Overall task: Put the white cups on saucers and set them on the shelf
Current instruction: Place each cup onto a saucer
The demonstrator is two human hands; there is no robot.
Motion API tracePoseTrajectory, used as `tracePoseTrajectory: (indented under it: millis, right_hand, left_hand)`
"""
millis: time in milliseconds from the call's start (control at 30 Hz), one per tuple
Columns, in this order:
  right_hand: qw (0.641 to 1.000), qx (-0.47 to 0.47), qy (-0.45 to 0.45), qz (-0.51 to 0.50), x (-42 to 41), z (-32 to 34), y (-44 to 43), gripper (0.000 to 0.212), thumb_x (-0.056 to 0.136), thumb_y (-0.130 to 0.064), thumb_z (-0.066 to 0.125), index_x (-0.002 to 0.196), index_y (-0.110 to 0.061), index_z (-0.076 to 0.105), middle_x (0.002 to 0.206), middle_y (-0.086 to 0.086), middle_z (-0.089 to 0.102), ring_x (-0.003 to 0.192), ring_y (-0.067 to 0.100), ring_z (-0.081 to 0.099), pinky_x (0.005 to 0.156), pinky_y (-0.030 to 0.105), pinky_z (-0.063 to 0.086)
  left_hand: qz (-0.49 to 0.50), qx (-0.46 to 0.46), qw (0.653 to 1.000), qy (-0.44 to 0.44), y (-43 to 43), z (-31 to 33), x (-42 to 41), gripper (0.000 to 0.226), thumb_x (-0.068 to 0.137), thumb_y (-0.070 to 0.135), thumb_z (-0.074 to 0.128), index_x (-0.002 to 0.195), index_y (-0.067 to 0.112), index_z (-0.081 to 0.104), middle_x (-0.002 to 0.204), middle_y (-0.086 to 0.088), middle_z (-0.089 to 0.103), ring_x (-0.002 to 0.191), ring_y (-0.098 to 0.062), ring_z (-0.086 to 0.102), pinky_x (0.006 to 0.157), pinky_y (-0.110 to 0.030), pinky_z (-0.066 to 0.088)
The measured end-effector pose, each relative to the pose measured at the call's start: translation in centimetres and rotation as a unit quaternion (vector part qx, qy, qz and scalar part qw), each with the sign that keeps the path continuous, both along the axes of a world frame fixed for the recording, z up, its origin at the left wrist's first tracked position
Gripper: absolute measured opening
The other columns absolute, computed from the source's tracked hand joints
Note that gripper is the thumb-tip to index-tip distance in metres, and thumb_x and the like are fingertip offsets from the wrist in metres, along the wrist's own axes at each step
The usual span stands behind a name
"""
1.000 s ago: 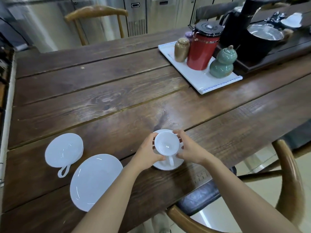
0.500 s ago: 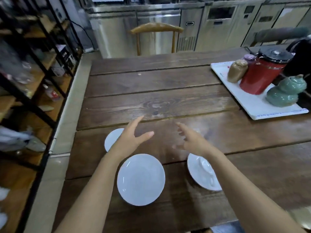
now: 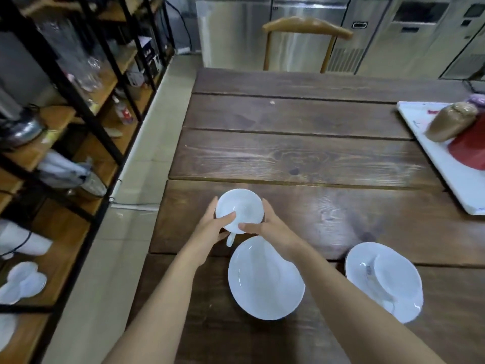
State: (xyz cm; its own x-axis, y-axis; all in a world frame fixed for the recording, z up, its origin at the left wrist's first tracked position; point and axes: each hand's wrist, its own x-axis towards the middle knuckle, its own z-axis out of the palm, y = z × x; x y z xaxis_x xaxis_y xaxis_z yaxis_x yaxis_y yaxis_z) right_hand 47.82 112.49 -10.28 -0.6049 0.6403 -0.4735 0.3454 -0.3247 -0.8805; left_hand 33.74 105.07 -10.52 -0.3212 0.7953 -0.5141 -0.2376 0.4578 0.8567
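I have both hands on 1 white cup (image 3: 240, 210) standing on the wooden table (image 3: 301, 153). My left hand (image 3: 211, 227) wraps the cup's left side, thumb pressed over the rim and the other fingers curled behind the wall. My right hand (image 3: 273, 228) closes on the right side, thumb at the near rim. The cup's handle (image 3: 230, 239) points toward me, between the 2 hands. Just beside the cup, nearer to me, lies 1 bare saucer (image 3: 265, 282). To its right, a second cup (image 3: 393, 277) stands on a second saucer (image 3: 362, 269). The shelf (image 3: 78, 106) runs along the left of the table, apart from it. A white tray (image 3: 462, 185) lies at the table's right edge.
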Motion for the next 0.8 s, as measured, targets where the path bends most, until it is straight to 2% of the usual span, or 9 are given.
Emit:
tracePoseTrajectory:
  millis: [67, 133, 233, 300, 400, 533, 667, 800]
  right_hand:
    - [0.999, -0.022, 0.009, -0.040, -0.3, 0.0, 0.2, 0.066, 0.077, -0.020, 0.071, 0.132, -0.021, 0.035, 0.125, 0.001, 0.052, 0.116, 0.021, 0.053, 0.099, 0.041, 0.049]
    - [0.997, -0.021, 0.006, -0.072, -0.3, 0.4, 0.1, 0.054, 0.082, -0.018, 0.068, 0.128, -0.017, 0.039, 0.115, -0.002, 0.054, 0.107, 0.017, 0.057, 0.089, 0.035, 0.054]
    - [0.993, 0.038, -0.016, -0.113, 0.2, 0.6, -0.4, 0.044, 0.085, -0.026, 0.065, 0.123, -0.019, 0.042, 0.104, -0.008, 0.054, 0.092, 0.012, 0.057, 0.072, 0.027, 0.058]
    - [0.986, 0.080, -0.032, -0.140, 0.5, 0.6, -1.0, 0.041, 0.086, -0.031, 0.064, 0.119, -0.019, 0.044, 0.107, -0.004, 0.055, 0.093, 0.013, 0.058, 0.063, 0.023, 0.056]
    - [0.976, 0.132, -0.057, -0.162, 1.2, 0.6, -2.0, 0.037, 0.086, -0.037, 0.063, 0.111, -0.016, 0.046, 0.111, 0.003, 0.057, 0.099, 0.019, 0.059, 0.067, 0.024, 0.051]
    - [0.973, 0.157, -0.076, -0.152, 2.4, 0.6, -3.5, 0.037, 0.086, -0.042, 0.060, 0.111, -0.018, 0.048, 0.114, 0.002, 0.056, 0.103, 0.020, 0.058, 0.053, 0.021, 0.049]
    - [0.968, 0.179, -0.114, -0.136, 3.7, 0.0, -4.9, 0.043, 0.086, -0.043, 0.059, 0.118, -0.018, 0.047, 0.119, 0.003, 0.055, 0.107, 0.020, 0.056, 0.056, 0.017, 0.044]
    - [0.966, 0.177, -0.143, -0.125, 4.7, -0.6, -5.9, 0.043, 0.087, -0.044, 0.059, 0.119, -0.017, 0.047, 0.122, 0.004, 0.054, 0.106, 0.020, 0.055, 0.056, 0.015, 0.041]
  left_hand:
    - [0.013, 0.012, 0.999, -0.028, 0.2, 0.1, 0.0, 0.033, 0.090, 0.018, 0.058, 0.118, 0.035, 0.054, 0.127, -0.002, 0.059, 0.115, -0.022, 0.058, 0.089, -0.040, 0.053]
    - [0.023, 0.009, 0.999, -0.023, 0.3, 0.4, -0.1, 0.022, 0.090, 0.015, 0.057, 0.105, 0.031, 0.057, 0.123, -0.007, 0.060, 0.108, -0.023, 0.060, 0.076, -0.036, 0.055]
    - [0.022, 0.000, 0.999, 0.024, 0.5, 1.2, 0.0, 0.014, 0.092, 0.021, 0.055, 0.106, 0.020, 0.054, 0.112, -0.009, 0.061, 0.097, -0.025, 0.063, 0.071, -0.040, 0.058]
    - [0.007, 0.005, 0.997, 0.071, 0.5, 1.9, 0.6, 0.022, 0.092, 0.028, 0.055, 0.108, 0.014, 0.053, 0.109, -0.008, 0.059, 0.096, -0.023, 0.062, 0.069, -0.041, 0.060]
    - [-0.032, 0.017, 0.991, 0.132, 0.2, 2.5, 1.7, 0.024, 0.090, 0.035, 0.057, 0.103, 0.016, 0.053, 0.103, -0.009, 0.058, 0.089, -0.020, 0.063, 0.056, -0.035, 0.059]
    - [-0.097, -0.006, 0.974, 0.204, -0.9, 2.3, 3.1, 0.025, 0.090, 0.038, 0.055, 0.101, 0.016, 0.054, 0.098, -0.003, 0.061, 0.090, -0.023, 0.064, 0.053, -0.032, 0.058]
    - [-0.124, -0.031, 0.965, 0.228, -2.0, 1.7, 4.3, 0.026, 0.089, 0.039, 0.055, 0.102, 0.017, 0.054, 0.101, -0.002, 0.061, 0.094, -0.021, 0.061, 0.057, -0.033, 0.060]
    - [-0.129, -0.043, 0.967, 0.214, -3.1, 1.0, 5.3, 0.026, 0.089, 0.037, 0.056, 0.100, 0.014, 0.054, 0.103, -0.005, 0.060, 0.097, -0.024, 0.061, 0.062, -0.041, 0.062]
